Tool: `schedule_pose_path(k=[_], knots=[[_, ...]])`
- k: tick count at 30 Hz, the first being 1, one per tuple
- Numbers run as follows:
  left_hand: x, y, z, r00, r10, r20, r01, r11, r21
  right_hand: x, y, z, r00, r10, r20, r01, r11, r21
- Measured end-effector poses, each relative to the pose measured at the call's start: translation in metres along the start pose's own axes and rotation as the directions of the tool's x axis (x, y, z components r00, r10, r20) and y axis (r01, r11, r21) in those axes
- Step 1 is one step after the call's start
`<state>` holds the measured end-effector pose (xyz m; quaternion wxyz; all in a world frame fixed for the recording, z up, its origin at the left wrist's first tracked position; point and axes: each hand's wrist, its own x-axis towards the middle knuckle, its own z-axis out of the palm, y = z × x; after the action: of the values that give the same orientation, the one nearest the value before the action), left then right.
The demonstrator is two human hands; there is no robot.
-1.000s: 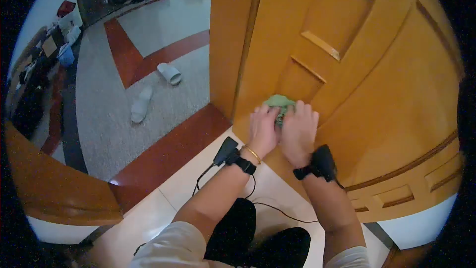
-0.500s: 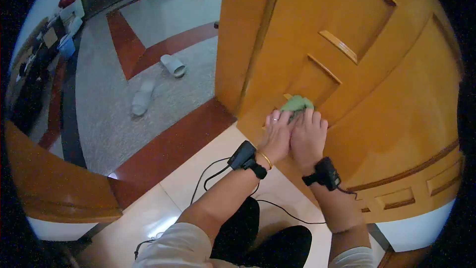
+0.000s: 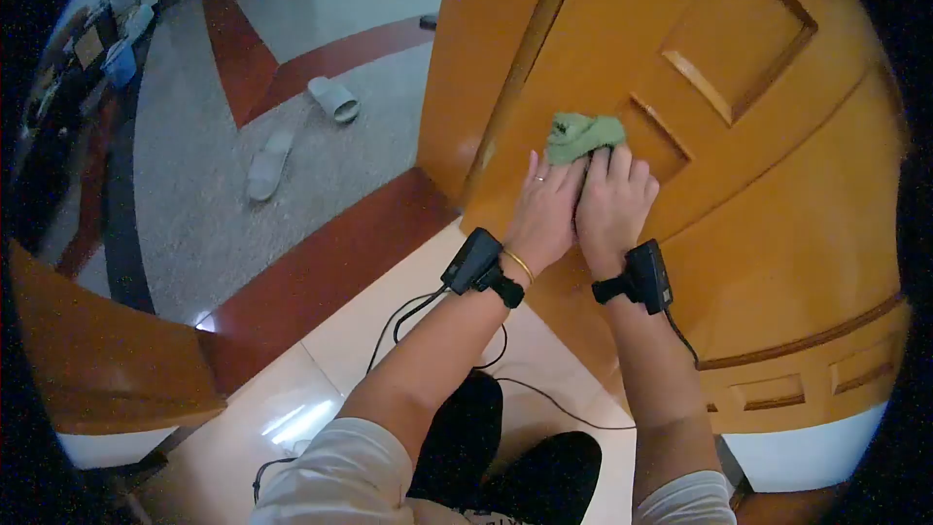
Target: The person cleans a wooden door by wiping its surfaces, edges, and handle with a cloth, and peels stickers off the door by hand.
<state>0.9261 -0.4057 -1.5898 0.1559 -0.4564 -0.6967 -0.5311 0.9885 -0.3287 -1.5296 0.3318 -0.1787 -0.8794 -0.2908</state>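
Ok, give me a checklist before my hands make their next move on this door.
1. Left hand at green cloth: ok.
2. Right hand at cloth: ok, beside the left.
3. Firm grip on cloth: cannot tell, contact partly hidden.
4. Wrist cables clear of cloth: ok, below the hands.
5. Slippers clear of wooden door: ok, lying apart from it.
6. Cloth damp enough: cannot tell.

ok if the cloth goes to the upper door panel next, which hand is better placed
Right, I'd say. Both hands are at the cloth, but the right hand is on the side nearer the upper panel; the left hand is farther from it, to the left of the cloth's middle.
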Motion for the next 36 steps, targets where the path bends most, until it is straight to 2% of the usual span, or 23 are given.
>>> schedule_pose_path(k=[2,6,9,11,12,15,18,19,21,23,24,25,27,28,29,31,32,35,36], knots=[[-0.028,-0.023,0.012,0.994,-0.050,0.094,0.046,0.998,0.040,-0.026,-0.010,0.012,0.999,-0.028,-0.032,0.029,0.999,0.030],[-0.061,-0.042,0.029,0.990,-0.118,0.081,0.118,0.993,-0.003,-0.041,-0.011,0.027,0.997,-0.048,-0.066,0.056,0.989,0.138],[-0.071,-0.048,0.045,0.979,-0.202,0.031,0.204,0.974,-0.101,-0.054,-0.009,0.043,0.978,-0.207,-0.025,0.206,0.935,0.289],[-0.095,-0.044,0.051,0.970,-0.243,-0.006,0.239,0.956,-0.169,-0.083,-0.014,0.068,0.950,-0.312,0.030,0.294,0.920,0.258],[-0.113,-0.056,0.063,0.968,-0.250,0.016,0.250,0.960,-0.129,-0.103,-0.019,0.078,0.940,-0.335,0.066,0.307,0.914,0.265],[-0.157,-0.074,0.071,0.910,-0.365,0.198,0.375,0.927,-0.015,-0.165,-0.040,0.112,0.932,-0.300,0.205,0.235,0.927,0.291],[-0.195,-0.088,0.085,0.872,-0.361,0.329,0.378,0.926,0.014,-0.206,-0.050,0.113,0.919,-0.212,0.333,0.101,0.941,0.322],[-0.203,-0.089,0.087,0.820,-0.367,0.438,0.406,0.914,0.006,-0.216,-0.054,0.111,0.913,-0.182,0.365,0.054,0.941,0.335],[-0.213,-0.083,0.087,0.681,-0.365,0.635,0.461,0.887,0.015,-0.234,-0.052,0.100,0.874,-0.076,0.481,-0.139,0.908,0.396],[-0.229,-0.060,0.086,0.790,-0.247,0.561,0.291,0.957,0.011,-0.260,-0.032,0.080,0.793,0.041,0.608,-0.357,0.839,0.409],[-0.232,-0.046,0.086,0.836,-0.209,0.507,0.227,0.974,0.028,-0.276,-0.020,0.074,0.898,0.149,0.414,-0.316,0.874,0.370],[-0.233,-0.036,0.090,0.879,-0.169,0.447,0.167,0.985,0.045,-0.285,-0.012,0.079,0.913,0.222,0.341,-0.350,0.855,0.381],[-0.226,-0.003,0.093,0.893,-0.100,0.438,0.085,0.995,0.054,-0.303,0.005,0.063,0.904,0.365,0.222,-0.427,0.809,0.405],[-0.221,0.008,0.098,0.893,-0.064,0.445,0.048,0.998,0.046,-0.303,0.012,0.063,0.875,0.368,0.314,-0.471,0.800,0.372],[-0.222,0.016,0.104,0.892,-0.022,0.451,0.007,0.999,0.034,-0.307,0.016,0.068,0.879,0.286,0.381,-0.427,0.827,0.365],[-0.239,0.007,0.132,0.891,-0.062,0.451,0.056,0.998,0.027,-0.312,0.027,0.083,0.869,0.119,0.481,-0.326,0.869,0.373],[-0.240,0.003,0.144,0.894,-0.076,0.441,0.071,0.997,0.028,-0.317,0.028,0.091,0.875,0.113,0.471,-0.323,0.860,0.395],[-0.232,0.007,0.148,0.923,-0.029,0.385,-0.040,0.985,0.171,-0.326,0.028,0.095,0.873,0.101,0.477,-0.336,0.833,0.439],[-0.232,0.010,0.153,0.911,-0.067,0.408,0.007,0.989,0.149,-0.328,0.032,0.091,0.856,0.111,0.505,-0.365,0.822,0.437]])
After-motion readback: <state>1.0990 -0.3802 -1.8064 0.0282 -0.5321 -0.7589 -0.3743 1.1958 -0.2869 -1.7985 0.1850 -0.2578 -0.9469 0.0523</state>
